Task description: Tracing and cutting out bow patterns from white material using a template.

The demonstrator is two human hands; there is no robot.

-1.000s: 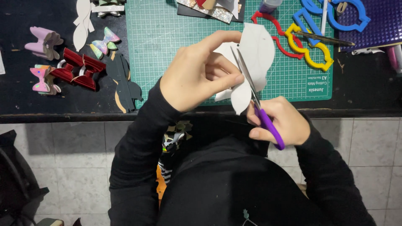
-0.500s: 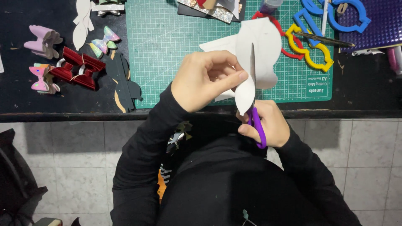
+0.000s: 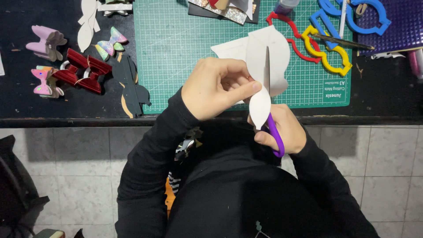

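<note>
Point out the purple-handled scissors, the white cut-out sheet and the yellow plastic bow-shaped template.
purple-handled scissors (image 3: 276, 136), head view, on the purple handle loop.
white cut-out sheet (image 3: 277, 53), head view, on its broad upper lobe.
yellow plastic bow-shaped template (image 3: 331, 56), head view, on its outline's lower right.

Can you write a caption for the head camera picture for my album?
Left hand holds a white cutout sheet while right hand cuts it with purple-handled scissors above a green cutting mat.

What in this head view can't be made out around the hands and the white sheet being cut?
- Purple-handled scissors: finger loops hidden inside the right hand.
- White sheet: the part under the left hand is covered.
- Blue plastic template: cut off by the top edge.
- Dark purple textured sheet: cut off at the right edge.
</note>
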